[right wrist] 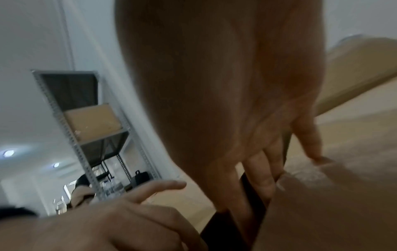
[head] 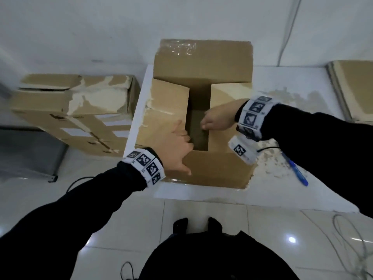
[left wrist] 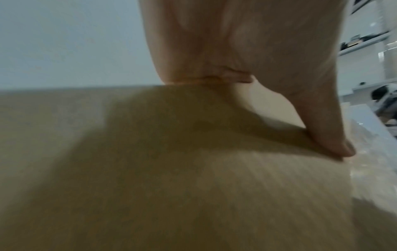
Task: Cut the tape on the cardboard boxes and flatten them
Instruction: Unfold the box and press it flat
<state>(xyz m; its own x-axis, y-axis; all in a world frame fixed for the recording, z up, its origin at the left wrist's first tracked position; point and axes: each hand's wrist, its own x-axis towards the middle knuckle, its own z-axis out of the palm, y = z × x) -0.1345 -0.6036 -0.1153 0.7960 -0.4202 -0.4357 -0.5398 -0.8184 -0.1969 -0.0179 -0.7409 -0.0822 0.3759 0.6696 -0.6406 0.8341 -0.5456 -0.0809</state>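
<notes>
Both hands (head: 177,146) (head: 214,120) hold the upward-opening box's (head: 201,63) inner flaps.

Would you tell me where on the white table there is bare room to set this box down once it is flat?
The white table is bare along its near edge, in front of the open box. There is also a patch between that box and the flattened cardboard at far right. Beside the box's near right corner it is crowded by the blue pen.
</notes>
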